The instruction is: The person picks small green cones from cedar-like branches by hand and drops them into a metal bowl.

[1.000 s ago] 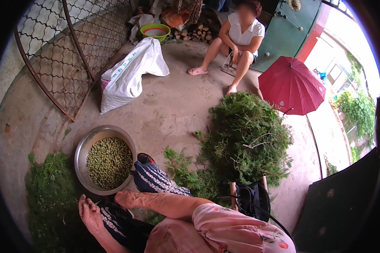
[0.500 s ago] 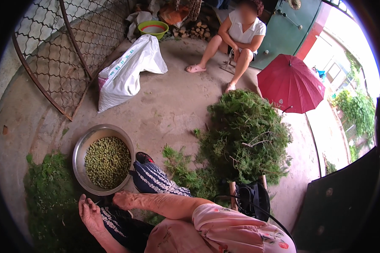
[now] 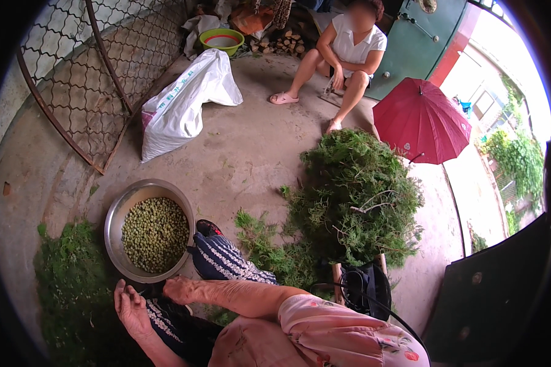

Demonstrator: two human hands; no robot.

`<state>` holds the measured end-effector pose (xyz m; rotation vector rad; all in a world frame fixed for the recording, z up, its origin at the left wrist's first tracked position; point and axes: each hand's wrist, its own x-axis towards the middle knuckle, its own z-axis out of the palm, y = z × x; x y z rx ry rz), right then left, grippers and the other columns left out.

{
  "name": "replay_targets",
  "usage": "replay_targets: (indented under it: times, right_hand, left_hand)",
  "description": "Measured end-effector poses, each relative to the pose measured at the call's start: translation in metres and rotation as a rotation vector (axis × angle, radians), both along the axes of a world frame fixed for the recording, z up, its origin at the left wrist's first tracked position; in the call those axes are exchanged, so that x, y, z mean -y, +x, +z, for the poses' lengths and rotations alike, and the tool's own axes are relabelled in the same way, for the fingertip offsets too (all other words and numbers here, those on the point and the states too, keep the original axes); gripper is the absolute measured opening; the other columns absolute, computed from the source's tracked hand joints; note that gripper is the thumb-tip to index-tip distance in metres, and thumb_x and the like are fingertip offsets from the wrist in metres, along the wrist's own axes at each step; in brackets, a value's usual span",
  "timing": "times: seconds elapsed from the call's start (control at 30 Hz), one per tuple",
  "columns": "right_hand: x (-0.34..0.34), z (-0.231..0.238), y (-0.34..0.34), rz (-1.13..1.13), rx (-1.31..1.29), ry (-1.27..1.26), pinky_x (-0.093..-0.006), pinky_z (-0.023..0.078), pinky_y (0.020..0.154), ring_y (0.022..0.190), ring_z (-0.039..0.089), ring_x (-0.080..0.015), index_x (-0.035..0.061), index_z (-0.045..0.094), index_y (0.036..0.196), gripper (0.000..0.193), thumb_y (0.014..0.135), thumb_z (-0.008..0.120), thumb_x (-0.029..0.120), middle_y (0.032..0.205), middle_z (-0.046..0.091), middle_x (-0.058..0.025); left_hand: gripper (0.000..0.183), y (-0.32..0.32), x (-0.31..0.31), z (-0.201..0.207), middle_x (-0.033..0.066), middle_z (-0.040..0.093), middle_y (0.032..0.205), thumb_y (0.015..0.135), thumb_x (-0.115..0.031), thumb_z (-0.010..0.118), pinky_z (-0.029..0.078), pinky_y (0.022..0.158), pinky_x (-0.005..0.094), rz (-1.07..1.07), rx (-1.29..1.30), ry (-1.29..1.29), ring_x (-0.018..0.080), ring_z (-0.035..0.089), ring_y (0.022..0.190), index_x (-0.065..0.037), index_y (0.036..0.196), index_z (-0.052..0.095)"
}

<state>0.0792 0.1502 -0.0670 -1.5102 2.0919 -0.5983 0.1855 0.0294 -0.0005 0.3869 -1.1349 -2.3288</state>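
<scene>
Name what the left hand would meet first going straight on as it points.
Probably the near rim of the metal bowl, though depth is unclear and the left hand might pass over it.

The left forearm [image 3: 160,353] slants from the near edge toward the far left, ending in the left hand [image 3: 131,313], whose grip is loosely curled, the fingers partly bent and directed toward the far side. The right forearm [image 3: 245,295] lies across the near side, pointing left, its wrist almost straight. The right hand [image 3: 179,290] sits just right of the left one, its fingertips hidden.
</scene>
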Motion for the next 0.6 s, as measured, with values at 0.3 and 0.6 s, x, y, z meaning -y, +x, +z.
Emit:
replay_targets:
  times: [0.3,0.6]
  right_hand:
    - [0.005,-0.012,0.002,0.038,-0.001,0.029,-0.0404,0.048,0.07,0.083,0.06,-0.0314,0.0079,0.064,0.084,0.021,0.067,0.052,0.009,0.087,0.062,-0.0142]
    - [-0.002,-0.015,0.0,-0.022,-0.004,0.054,-0.0396,0.048,0.073,0.086,0.059,-0.0308,0.0078,0.064,0.085,0.019,0.067,0.059,0.012,0.089,0.061,-0.0132]
  left_hand:
    - [0.035,0.004,0.001,-0.001,0.0055,0.054,0.088,0.087,-0.015,0.052,0.038,0.052,0.0194,-0.002,-0.008,0.016,0.0086,0.047,0.063,0.0,0.118,0.045]
    - [0.039,0.02,0.009,0.001,0.0048,0.052,0.089,0.086,-0.016,0.053,0.038,0.055,0.0192,0.015,-0.055,0.01,0.0084,0.046,0.065,0.001,0.12,0.043]
